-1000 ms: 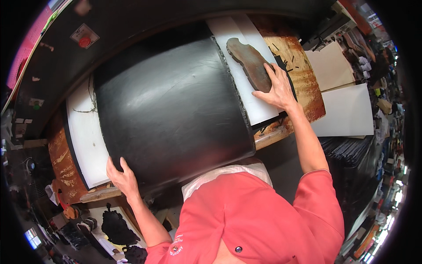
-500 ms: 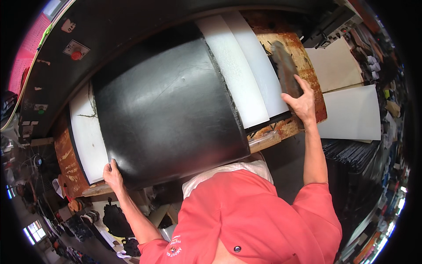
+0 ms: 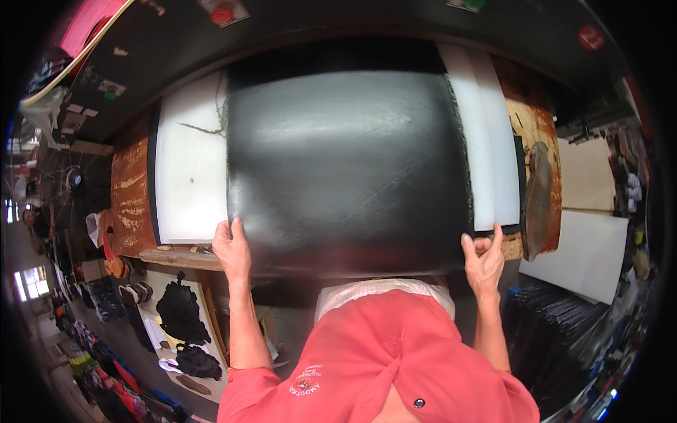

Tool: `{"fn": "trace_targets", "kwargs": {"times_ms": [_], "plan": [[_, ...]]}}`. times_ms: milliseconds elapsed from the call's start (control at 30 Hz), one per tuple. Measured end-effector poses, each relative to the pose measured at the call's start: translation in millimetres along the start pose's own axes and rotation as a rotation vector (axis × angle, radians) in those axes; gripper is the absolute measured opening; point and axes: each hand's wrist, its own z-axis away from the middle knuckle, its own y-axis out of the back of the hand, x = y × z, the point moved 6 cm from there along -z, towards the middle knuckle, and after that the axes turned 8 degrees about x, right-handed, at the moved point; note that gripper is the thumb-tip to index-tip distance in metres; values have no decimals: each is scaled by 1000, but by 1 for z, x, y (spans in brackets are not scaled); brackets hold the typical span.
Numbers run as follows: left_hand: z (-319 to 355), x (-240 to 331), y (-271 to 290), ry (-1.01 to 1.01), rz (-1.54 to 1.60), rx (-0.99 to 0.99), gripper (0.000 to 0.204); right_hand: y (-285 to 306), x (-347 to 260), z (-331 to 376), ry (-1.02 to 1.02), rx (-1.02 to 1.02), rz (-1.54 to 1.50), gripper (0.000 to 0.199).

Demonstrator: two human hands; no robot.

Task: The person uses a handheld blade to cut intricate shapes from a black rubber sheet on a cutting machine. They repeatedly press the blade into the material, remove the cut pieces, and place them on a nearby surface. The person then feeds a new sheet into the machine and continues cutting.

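Observation:
A large glossy black sheet [image 3: 345, 162] lies across white sheets, its near edge hanging toward my waist. My left hand [image 3: 233, 250] grips its near left edge, thumb on top and fingers partly hidden. At the near right corner is my right hand [image 3: 485, 264], thumb beside the sheet's edge and index finger stretched up toward the white sheets [image 3: 486, 155]; its other fingers are curled. Another white sheet [image 3: 190, 169], with a dark crack-like mark, shows on the left. Right of the white sheets rests a long dark brown slab [image 3: 538, 204], untouched, its material unclear.
A worn rust-brown table [image 3: 130, 190] bears the sheets, with a dark machine wall [image 3: 317, 25] behind carrying a red button [image 3: 222, 15]. Right of it are large pale sheets [image 3: 578, 247] and a dark stack [image 3: 557, 317]. Black scraps [image 3: 183, 310] lie on a board at lower left.
My right hand has left the brown slab and come back to the black sheet's near right corner. My left hand stays on the left edge. The view has turned.

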Motion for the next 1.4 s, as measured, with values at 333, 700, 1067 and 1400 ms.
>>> {"fn": "trace_targets", "kwargs": {"times_ms": [333,700,1067,1400], "plan": [[-79,73,-68,-337,-111,24,33,-25,-68,-74,96,120,-267,34],[-137,119,-160,-646,-302,230,33,-73,-103,-176,398,468,265,32],[-133,102,-183,-725,-478,232,46,-83,-110,-175,424,512,109,27],[-44,85,-146,-751,-558,77,55,49,-29,-166,640,447,219,62]]}}
